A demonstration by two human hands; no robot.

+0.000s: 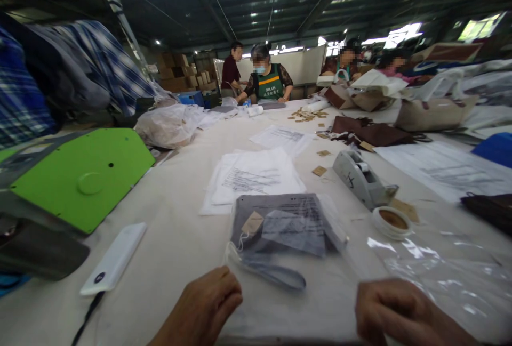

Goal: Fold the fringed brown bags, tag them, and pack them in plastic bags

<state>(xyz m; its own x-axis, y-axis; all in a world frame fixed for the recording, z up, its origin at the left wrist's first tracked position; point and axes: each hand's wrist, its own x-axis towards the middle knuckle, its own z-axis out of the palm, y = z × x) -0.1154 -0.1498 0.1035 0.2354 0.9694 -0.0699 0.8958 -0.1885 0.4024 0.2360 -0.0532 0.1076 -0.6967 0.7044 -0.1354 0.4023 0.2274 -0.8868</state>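
Note:
A grey fabric pouch (248,204) with a wrist strap (276,272) lies flat inside a clear plastic bag (296,314) in front of me. On the pouch rest a tan paper tag (253,223) on a white string and a small translucent packet (294,228). My left hand (204,303) is closed at the bag's near left side, thumb and fingers pressed together. At the near right side my right hand (394,308) is curled closed, fingertips turned down. Both seem to grip the bag's edges; the exact contact is hidden.
Printed plastic bags (256,175) lie beyond the pouch. A tape dispenser (362,178), a round tub (392,222) and loose clear bags (448,271) sit right. At left are a green-sided machine (88,175) and a white power bank (116,258). A co-worker (268,79) stands across the table.

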